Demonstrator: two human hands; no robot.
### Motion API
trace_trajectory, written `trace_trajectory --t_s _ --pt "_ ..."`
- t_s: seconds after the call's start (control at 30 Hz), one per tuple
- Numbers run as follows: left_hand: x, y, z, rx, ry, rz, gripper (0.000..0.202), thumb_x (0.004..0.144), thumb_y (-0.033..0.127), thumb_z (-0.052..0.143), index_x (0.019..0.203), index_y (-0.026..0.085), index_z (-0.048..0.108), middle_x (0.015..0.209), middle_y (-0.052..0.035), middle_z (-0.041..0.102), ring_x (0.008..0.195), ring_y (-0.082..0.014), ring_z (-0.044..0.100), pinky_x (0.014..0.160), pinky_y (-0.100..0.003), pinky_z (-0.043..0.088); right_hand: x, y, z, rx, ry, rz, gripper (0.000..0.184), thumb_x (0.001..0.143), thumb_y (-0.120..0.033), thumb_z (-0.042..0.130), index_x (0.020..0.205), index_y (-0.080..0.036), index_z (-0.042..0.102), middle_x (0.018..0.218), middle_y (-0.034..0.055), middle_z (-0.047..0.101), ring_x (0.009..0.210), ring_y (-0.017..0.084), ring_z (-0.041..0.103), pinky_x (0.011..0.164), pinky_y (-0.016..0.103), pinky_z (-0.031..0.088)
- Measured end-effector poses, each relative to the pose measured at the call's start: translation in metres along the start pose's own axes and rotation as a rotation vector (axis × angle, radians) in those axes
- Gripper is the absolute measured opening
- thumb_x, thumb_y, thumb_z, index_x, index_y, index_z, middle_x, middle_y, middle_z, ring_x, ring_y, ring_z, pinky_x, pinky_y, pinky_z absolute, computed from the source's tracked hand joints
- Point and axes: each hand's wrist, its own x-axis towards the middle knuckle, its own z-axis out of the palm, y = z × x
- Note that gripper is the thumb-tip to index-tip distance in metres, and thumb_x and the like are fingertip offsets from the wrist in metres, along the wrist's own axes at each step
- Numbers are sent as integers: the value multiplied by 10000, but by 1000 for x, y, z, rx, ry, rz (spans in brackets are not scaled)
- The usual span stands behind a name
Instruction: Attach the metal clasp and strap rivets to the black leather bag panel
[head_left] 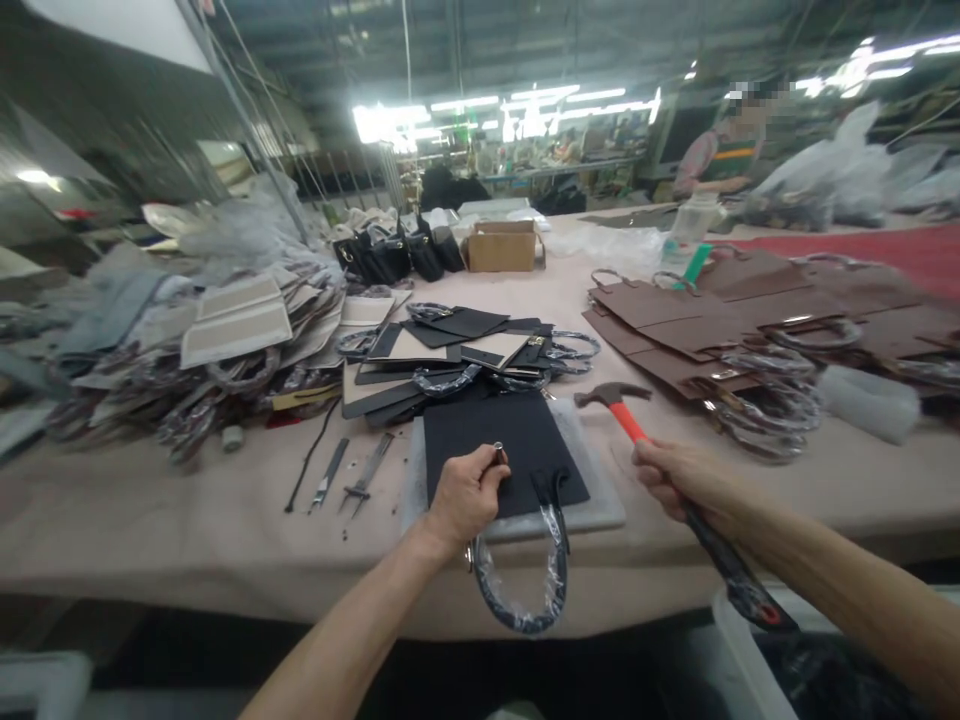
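Note:
A flat black bag panel lies on a pale translucent board at the table's near edge. Its plastic-wrapped handle hangs over that edge. Closed round a short metal punch, my left hand rests on the panel; only the tool's top end shows above the fingers. To the right, my right hand grips a claw hammer by its orange and black handle. The hammer's head is raised beside the board, apart from the punch.
Black and beige bag panels are heaped behind the board. Brown panels with wrapped handles lie right, more pieces left. A cutter knife and dividers lie left. A cardboard box stands behind; a person is far right.

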Motion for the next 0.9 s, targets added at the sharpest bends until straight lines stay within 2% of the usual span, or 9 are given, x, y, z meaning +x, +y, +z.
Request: trace_trajectory --t_s 0.1,0.17,0.23,0.37,0.53,0.67,0.7,0.83,0.9 --pt "0 1 0 -2 -4 -4 99 935 216 558 863 212 625 770 -4 688 702 -142 646 678 -233 436 -23 -38 10 -111 155 -218 453 959 -675 415 850 -237 456 587 -40 401 408 114 317 364 242 252" --pt "0 0 1 1 1 3 96 938 213 562 869 211 629 780 -7 694 707 -144 651 678 -232 439 -36 -60 16 -356 275 -488 440 997 -629 378 830 -235 480 583 -4 474 454 142 410 429 275 293" --pt "-1 -1 1 4 10 11 93 941 209 561 879 211 630 794 -11 702 713 -146 656 686 -234 445 -43 -71 22 -623 262 -641 389 1001 -542 361 780 -238 460 567 18 500 468 157 419 473 306 260" --pt "-3 -3 3 21 10 39 95 939 201 558 874 208 626 773 -12 692 692 -144 648 676 -236 436 -45 -76 27 -916 77 -623 290 953 -431 391 743 -240 447 515 14 453 431 157 323 490 336 135" --pt "-2 -7 4 20 31 70 86 935 188 568 881 194 634 777 -13 695 672 -135 631 665 -230 426 -55 -82 28 -653 349 -685 377 1015 -507 335 782 -238 462 523 -7 450 422 148 373 468 297 217" --pt "-2 -8 5 49 52 71 84 921 159 576 872 192 635 744 -4 685 643 -130 619 638 -227 405 -61 -82 29 -883 82 -713 301 974 -405 420 739 -228 483 504 -8 435 408 142 316 473 317 138" --pt "-2 -8 6 51 51 76 87 923 158 576 869 192 635 749 -5 686 646 -128 620 640 -225 406 -61 -84 29 -885 69 -710 311 980 -412 427 741 -226 497 504 -9 435 411 143 323 472 318 140" --pt "-4 -8 5 32 27 96 88 932 168 573 874 189 636 768 -10 690 656 -126 619 653 -220 416 -59 -88 34 -554 363 -699 446 1048 -552 339 771 -232 479 541 -6 492 419 138 409 441 287 245" --pt "-2 -9 5 30 27 82 79 922 161 578 877 188 637 754 -9 683 650 -129 613 652 -227 410 -57 -77 35 -625 291 -700 440 1045 -527 342 751 -230 481 521 -1 486 400 137 385 428 300 215"
